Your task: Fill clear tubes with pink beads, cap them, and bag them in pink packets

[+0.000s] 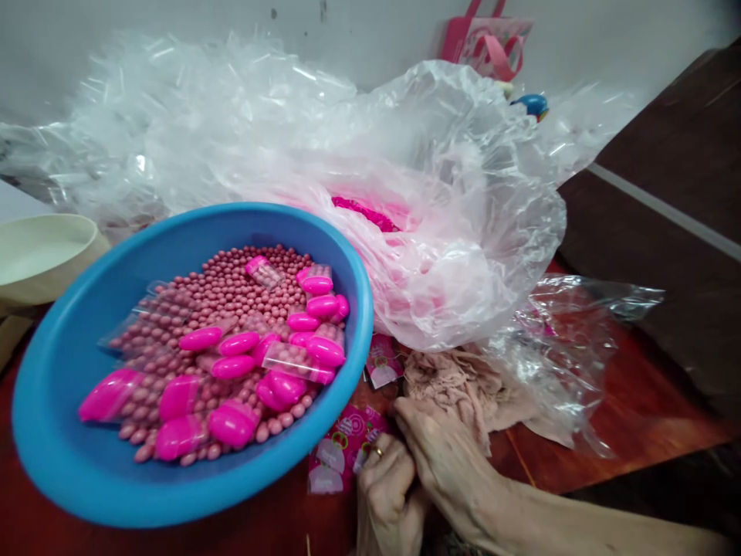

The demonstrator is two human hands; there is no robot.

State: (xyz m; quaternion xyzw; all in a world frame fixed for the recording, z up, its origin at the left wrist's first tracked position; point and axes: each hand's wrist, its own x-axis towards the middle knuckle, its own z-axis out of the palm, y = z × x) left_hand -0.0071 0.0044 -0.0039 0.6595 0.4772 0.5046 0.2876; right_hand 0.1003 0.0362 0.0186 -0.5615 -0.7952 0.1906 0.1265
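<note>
Head view: a round, smooth blue plastic basin (pixel 43 432) holds a bed of small, glossy dusty-pink beads (pixel 231 289), with clear bead-filled tubes (pixel 289 357) whose rounded ends are shiny hot pink lying on top. Behind it and to its right billows thin, crinkled translucent plastic bagging (pixel 475 255), with vivid pink showing through; limp, rumpled beige cloth (pixel 457 382) lies in soft folds below it, beside glossy clear film (pixel 564 340) creased into sharp highlights. Flat, glossy pink printed packets (pixel 339 455) with circular motifs lie on the reddish-brown tabletop (pixel 642 409), between the basin and the hands. The left hand (pixel 389 490), a gold-coloured ring on one finger, has its fingers bent inward against the packets' right edge. The right hand (pixel 440 455) has its fingers curved down together, close against the left hand and just beside the cloth. The fingertips of both are hidden, so whether they grip anything cannot be told. The left hand rises from the bottom edge, knuckles up; the right forearm (pixel 556 513) slants in low from the right, its wrist bent and the back of the hand uppermost.
</note>
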